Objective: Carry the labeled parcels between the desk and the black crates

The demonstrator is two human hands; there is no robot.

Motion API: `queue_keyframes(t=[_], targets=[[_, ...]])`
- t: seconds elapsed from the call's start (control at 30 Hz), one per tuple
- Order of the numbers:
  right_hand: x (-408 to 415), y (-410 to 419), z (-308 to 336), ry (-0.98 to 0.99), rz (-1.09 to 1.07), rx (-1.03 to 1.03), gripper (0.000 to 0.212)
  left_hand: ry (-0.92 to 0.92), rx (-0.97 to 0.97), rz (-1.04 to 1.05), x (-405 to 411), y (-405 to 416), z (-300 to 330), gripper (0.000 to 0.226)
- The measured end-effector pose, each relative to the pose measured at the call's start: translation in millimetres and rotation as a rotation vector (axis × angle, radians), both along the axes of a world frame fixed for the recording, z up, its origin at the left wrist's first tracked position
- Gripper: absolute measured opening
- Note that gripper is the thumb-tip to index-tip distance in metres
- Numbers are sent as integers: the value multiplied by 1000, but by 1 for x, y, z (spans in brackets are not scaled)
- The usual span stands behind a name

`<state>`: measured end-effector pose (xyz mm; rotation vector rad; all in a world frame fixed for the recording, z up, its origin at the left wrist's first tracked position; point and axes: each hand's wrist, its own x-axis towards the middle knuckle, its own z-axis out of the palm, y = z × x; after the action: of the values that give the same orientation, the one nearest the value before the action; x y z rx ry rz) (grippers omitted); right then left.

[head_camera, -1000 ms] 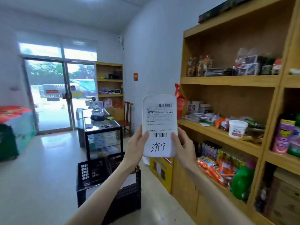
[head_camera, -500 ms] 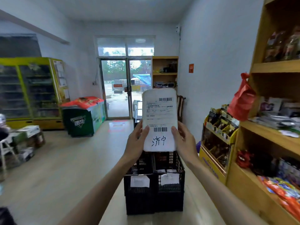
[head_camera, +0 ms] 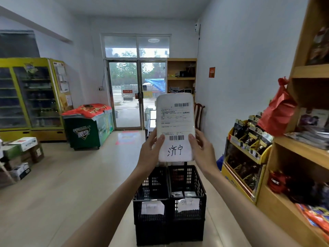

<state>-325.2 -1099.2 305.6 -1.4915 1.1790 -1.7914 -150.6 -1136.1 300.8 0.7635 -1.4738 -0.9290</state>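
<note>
Parcel (head_camera: 175, 127) upright, above two crates (head_camera: 169, 204).
Your left grip (head_camera: 151, 154) at 9 o'clock and right grip (head_camera: 202, 153) at 3 o'clock both clasp its lower edges.

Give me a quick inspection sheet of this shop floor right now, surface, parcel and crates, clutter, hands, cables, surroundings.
Surface: tiled floor.
Job's things: white parcel held upright, label facing the camera; two black crates side by side below, paper tags on their fronts.
Clutter: cardboard boxes at left.
Hands: left hand and right hand grip the parcel's lower edges.
Cables: nothing seen.
Surroundings: drinks fridge, chest freezer, glass door, wooden shelves.
</note>
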Motion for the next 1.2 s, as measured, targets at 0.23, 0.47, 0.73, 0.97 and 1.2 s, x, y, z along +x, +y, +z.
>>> queue_keyframes(t=[0.23,0.47,0.73,0.97,1.2], targets=[[1,-66,0,-5,-51,-2,32,40,1,-64,-3,-75,1,42],[-14,-125,-13,-1,-90,37,37,43,1,-106,-18,-134,-12,41],[-50,-208,-22,-2,-62,46,38,33,10,-80,-52,-218,-20,39],[-108,-295,-15,-20,-30,10,35,3,5,-41,-110,-299,-14,39],[-170,-378,-15,-10,13,-3,35,5,-6,-32,-168,-375,-13,43]])
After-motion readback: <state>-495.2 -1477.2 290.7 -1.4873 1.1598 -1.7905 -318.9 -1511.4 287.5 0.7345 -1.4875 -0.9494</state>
